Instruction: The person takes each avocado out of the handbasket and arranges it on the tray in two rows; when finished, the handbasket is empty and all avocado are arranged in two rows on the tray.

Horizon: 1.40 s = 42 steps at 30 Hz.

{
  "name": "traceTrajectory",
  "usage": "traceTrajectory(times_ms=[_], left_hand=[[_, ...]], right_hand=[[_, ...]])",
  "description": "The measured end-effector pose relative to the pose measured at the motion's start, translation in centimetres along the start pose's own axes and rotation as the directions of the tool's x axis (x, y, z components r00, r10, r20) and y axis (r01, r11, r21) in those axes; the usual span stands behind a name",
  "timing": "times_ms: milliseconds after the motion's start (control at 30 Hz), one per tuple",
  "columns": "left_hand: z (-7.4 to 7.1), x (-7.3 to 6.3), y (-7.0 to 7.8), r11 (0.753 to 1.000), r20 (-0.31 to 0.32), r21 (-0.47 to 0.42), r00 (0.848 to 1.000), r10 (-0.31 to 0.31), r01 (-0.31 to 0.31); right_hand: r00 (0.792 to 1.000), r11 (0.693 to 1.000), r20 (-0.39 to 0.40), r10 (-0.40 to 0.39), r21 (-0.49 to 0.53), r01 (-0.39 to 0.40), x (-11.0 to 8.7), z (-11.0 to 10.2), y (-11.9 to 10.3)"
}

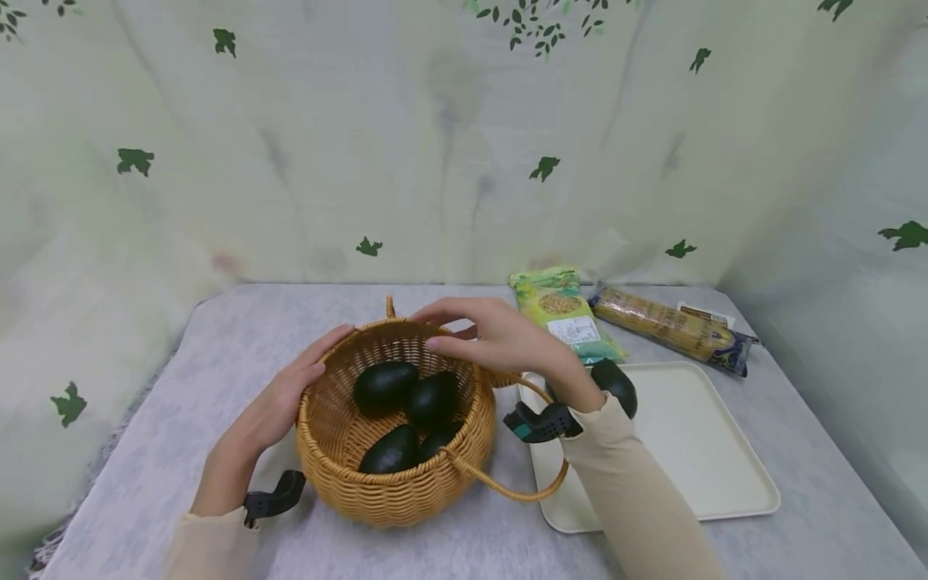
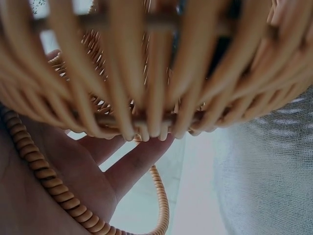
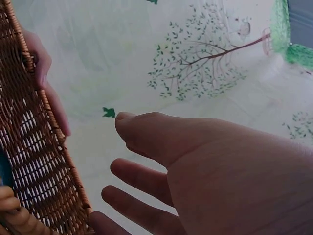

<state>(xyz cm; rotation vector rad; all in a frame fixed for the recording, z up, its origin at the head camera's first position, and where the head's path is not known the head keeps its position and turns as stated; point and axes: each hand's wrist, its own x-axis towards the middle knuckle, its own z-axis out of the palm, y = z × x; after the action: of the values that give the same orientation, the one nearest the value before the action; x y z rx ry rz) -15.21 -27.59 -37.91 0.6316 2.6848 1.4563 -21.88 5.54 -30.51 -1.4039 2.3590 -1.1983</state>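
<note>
A round wicker basket (image 1: 395, 487) sits on the table with several dark green avocados (image 1: 387, 387) inside. My left hand (image 1: 279, 407) holds its left rim, thumb over the edge and fingers along the outside. In the left wrist view, the fingers of that left hand (image 2: 129, 169) touch the outer weave, and a wrapped handle (image 2: 63, 196) crosses the palm. Over the basket's far right rim is my right hand (image 1: 493, 334), its fingers loosely extended. The right wrist view shows this right hand (image 3: 195, 166) with nothing between thumb and fingers; rim contact is unclear.
A cream tray (image 1: 696, 439) lies at the right, partly behind my right forearm. On it is another dark avocado (image 1: 616, 388), partly hidden by the wrist. Behind stand a green and yellow food bag (image 1: 561, 314) and a long pack of pasta (image 1: 667, 326). A basket handle (image 1: 522, 493) overhangs the tray.
</note>
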Motion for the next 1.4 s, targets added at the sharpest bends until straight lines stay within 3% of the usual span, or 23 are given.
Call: traceTrajectory(times_ms=[300, 567, 833, 1033, 1400], left_hand=[[-0.8, 0.1, 0.5, 1.0, -0.017, 0.006, 1.0, 0.012, -0.011], [-0.4, -0.1, 0.5, 1.0, -0.002, -0.026, 1.0, 0.008, -0.008], [0.0, 0.0, 0.6, 1.0, 0.021, 0.025, 1.0, 0.01, -0.01], [0.2, 0.0, 0.7, 1.0, 0.027, 0.012, 1.0, 0.004, -0.005], [0.1, -0.2, 0.5, 1.0, 0.019, 0.022, 1.0, -0.001, 0.001]], right_hand=[[0.998, 0.996, 0.054, -0.023, -0.086, 0.028, 2.0, -0.1, -1.1], [0.995, 0.996, 0.092, -0.043, -0.08, 0.051, 2.3, 0.7, -1.5], [0.994, 0.994, 0.107, -0.035, -0.101, 0.046, 2.3, 1.3, -1.4], [0.99, 0.993, 0.134, -0.031, -0.105, 0.046, 2.7, 1.8, -1.3], [0.969, 0.997, 0.246, 0.016, -0.076, 0.003, 4.5, 2.3, -0.4]])
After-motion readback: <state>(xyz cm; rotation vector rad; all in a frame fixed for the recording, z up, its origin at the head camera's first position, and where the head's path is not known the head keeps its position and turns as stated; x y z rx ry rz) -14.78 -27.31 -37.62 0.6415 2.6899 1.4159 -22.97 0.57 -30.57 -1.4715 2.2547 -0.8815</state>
